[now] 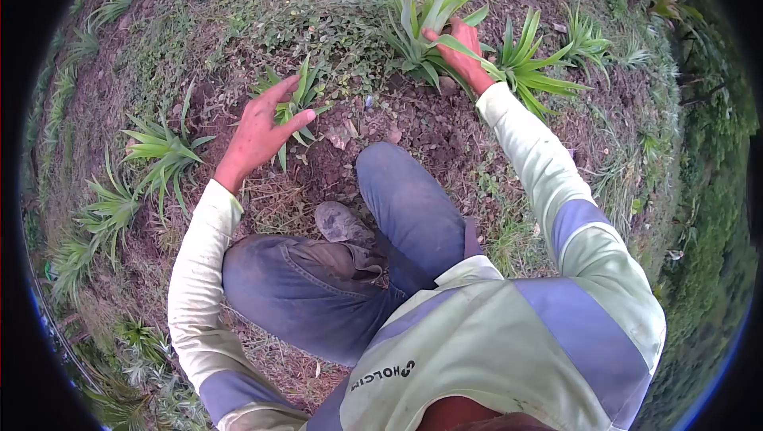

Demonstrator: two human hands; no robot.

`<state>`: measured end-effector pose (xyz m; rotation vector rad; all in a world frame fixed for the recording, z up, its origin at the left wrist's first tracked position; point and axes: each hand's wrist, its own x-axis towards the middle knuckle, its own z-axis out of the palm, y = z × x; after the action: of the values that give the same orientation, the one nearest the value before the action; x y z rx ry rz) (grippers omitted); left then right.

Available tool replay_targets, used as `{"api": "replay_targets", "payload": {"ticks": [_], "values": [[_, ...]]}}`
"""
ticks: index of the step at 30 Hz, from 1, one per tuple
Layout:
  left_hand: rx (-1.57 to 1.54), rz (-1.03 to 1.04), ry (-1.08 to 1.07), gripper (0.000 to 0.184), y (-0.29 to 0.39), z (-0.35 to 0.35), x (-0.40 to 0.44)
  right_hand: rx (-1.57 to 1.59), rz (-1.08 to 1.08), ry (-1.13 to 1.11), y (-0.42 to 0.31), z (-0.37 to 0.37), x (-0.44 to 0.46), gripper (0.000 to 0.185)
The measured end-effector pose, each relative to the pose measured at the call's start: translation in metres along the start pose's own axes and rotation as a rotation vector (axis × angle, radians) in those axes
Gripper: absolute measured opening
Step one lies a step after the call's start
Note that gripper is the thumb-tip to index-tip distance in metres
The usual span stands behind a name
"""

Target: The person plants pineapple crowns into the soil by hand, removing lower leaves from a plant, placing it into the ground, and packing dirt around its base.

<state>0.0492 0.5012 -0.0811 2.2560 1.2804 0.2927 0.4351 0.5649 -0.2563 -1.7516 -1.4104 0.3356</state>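
Note:
My left hand (266, 125) is open, thumb and fingers apart, beside a small pineapple plant (304, 97) with narrow green leaves. Part of that plant is hidden behind the hand. Farther forward and to the right, my right hand (462, 54) is closed on the leaves of a larger pineapple plant (429, 22). Its long pale-green leaves spread above and around my fingers, and its base meets the soil. Another pineapple plant (526, 65) grows just right of my right wrist.
More spiky plants (163, 149) stand in a row on the left. Low weeds (318, 26) cover the ground ahead. A pale stone (340, 135) lies on the brown soil before my bent knee (397, 177). Dense greenery (707, 193) borders the right side.

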Motion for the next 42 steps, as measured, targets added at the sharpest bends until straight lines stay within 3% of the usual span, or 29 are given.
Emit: {"api": "replay_targets", "payload": {"ticks": [4, 9, 11, 15, 17, 19, 24, 27, 30, 32, 34, 36, 37, 39, 42], "values": [[-0.131, 0.007, 0.045, 0.086, 0.004, 0.006, 0.033, -0.002, -0.067, -0.078, -0.071, -0.060, 0.008, 0.057], [-0.359, 0.064, 0.121, 0.097, 0.016, 0.021, 0.066, 0.075, -0.338, -0.134, -0.153, -0.092, 0.005, 0.053], [-0.703, 0.090, 0.083, 0.096, 0.029, 0.023, 0.068, 0.194, -0.405, -0.151, -0.169, -0.083, 0.006, 0.056], [-0.733, 0.140, 0.171, 0.088, 0.001, 0.025, 0.062, 0.121, -0.526, -0.295, -0.212, -0.077, -0.003, 0.058], [-0.930, 0.029, 0.245, 0.081, -0.009, 0.027, 0.054, 0.086, -0.593, -0.359, -0.226, -0.071, -0.004, 0.059], [-0.613, 0.062, 0.249, 0.060, -0.005, 0.021, 0.048, 0.121, -0.578, -0.394, -0.226, -0.061, -0.005, 0.058], [-0.598, 0.058, 0.367, 0.050, -0.011, 0.023, 0.044, 0.261, -0.636, -0.428, -0.206, -0.050, -0.005, 0.062], [-0.553, 0.004, 0.358, 0.052, -0.019, 0.028, 0.046, 0.391, -0.579, -0.308, -0.178, -0.059, -0.013, 0.059], [-0.644, -0.029, 0.402, 0.050, -0.021, 0.029, 0.044, 0.621, -0.275, -0.025, -0.109, -0.059, -0.004, 0.053], [-0.687, -0.045, 0.421, 0.049, -0.022, 0.027, 0.044, 0.755, 0.058, 0.147, -0.039, -0.040, -0.003, 0.055], [-0.764, -0.066, 0.501, 0.049, -0.026, 0.021, 0.043, 0.185, 0.250, -0.013, 0.025, -0.009, -0.016, 0.062], [-0.803, -0.076, 0.521, 0.049, -0.036, 0.015, 0.043, -0.103, 0.267, -0.321, 0.068, 0.036, -0.041, 0.069], [-0.844, -0.088, 0.546, 0.049, -0.040, 0.014, 0.042, -0.101, 0.268, -0.324, 0.089, 0.059, -0.055, 0.069], [-0.878, -0.104, 0.587, 0.050, -0.033, 0.007, 0.036, -0.516, 0.036, -0.317, 0.115, 0.090, -0.077, 0.068], [-0.859, -0.133, 0.602, 0.050, -0.034, 0.000, 0.030, -0.781, -0.070, -0.408, 0.123, 0.107, -0.081, 0.063]]}}
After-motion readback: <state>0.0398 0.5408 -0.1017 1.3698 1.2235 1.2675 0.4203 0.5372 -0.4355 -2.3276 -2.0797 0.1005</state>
